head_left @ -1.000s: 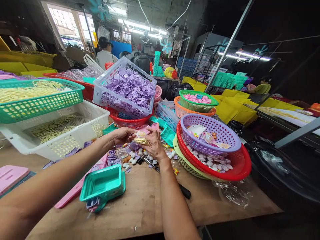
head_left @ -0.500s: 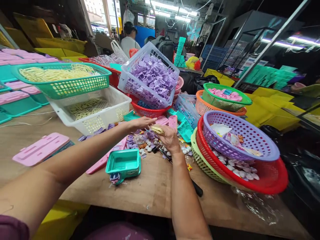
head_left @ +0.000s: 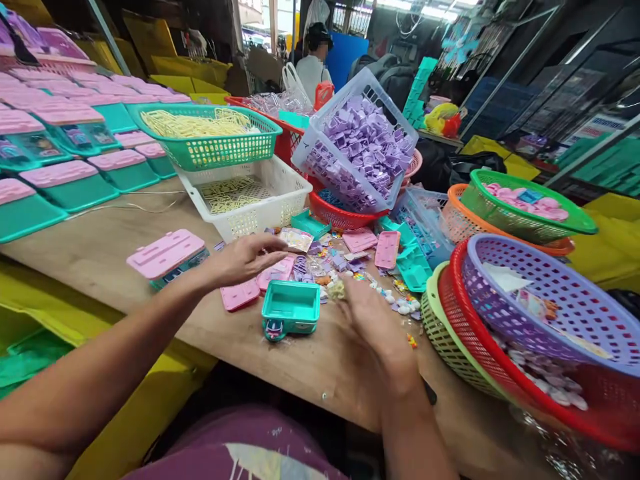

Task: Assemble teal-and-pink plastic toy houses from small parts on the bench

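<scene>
My left hand (head_left: 245,259) hovers over the bench with its fingers stretched out and apart, holding nothing I can see. Just beyond its fingertips is a small printed packet (head_left: 297,239). Blurred by motion, my right hand (head_left: 373,320) has a small pale yellow piece (head_left: 336,289) at its fingertips; its exact kind does not show. Between the hands stands an open teal plastic box (head_left: 291,304), with a small toy vehicle-like piece (head_left: 274,329) at its front left corner. Pink lids (head_left: 240,295) lie behind and left of the box.
Rows of pink-lidded teal boxes (head_left: 65,183) fill the left. Behind are a green basket of pale yellow pieces (head_left: 210,127), a white crate (head_left: 240,213) and a tilted crate of purple parts (head_left: 367,147). Stacked baskets (head_left: 555,293) crowd the right. Small loose parts cover the middle.
The view has swung left. My hands have moved apart and nearer to me, the right one lower with the pale yellow piece. Earlier they were together over the loose parts.
</scene>
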A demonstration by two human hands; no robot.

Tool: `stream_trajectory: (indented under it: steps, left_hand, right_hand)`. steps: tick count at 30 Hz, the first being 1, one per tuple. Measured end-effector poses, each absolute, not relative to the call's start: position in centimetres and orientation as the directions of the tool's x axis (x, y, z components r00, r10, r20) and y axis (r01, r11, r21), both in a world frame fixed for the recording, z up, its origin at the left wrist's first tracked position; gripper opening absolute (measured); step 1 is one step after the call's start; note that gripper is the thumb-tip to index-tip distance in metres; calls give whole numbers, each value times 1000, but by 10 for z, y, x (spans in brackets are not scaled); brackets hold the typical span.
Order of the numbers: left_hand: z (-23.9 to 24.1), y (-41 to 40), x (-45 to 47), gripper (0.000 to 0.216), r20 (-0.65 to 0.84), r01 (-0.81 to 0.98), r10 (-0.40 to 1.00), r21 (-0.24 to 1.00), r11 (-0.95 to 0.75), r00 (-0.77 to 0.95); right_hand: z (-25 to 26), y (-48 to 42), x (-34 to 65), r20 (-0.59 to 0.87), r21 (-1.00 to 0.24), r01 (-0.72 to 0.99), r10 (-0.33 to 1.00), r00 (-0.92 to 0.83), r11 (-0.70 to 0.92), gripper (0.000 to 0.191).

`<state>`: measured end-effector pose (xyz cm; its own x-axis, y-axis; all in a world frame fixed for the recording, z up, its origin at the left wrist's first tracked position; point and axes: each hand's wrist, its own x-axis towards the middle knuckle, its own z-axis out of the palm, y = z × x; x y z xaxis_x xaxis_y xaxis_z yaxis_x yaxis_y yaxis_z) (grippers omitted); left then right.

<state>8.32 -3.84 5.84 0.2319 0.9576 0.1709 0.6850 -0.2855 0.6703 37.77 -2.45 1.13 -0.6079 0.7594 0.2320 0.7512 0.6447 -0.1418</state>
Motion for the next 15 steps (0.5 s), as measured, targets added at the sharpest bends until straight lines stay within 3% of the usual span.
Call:
stream_trajectory:
  steps: [4, 7, 15]
  left_hand:
    - [19, -80, 104, 41, 241, 624, 965, 739, -254, 107]
    - [-2, -93, 131, 38, 272, 559, 952, 771, -303, 141]
    - [-11, -89, 164, 29, 351, 484, 898, 757, -439, 265]
  right_hand:
    - [-1, -54, 360, 77, -44, 788, 788, -611, 615, 40]
    - [5, -59, 360, 39, -37, 813, 814, -580, 581, 35]
    - [10, -62, 385, -29, -186, 887, 900, -435, 423, 29]
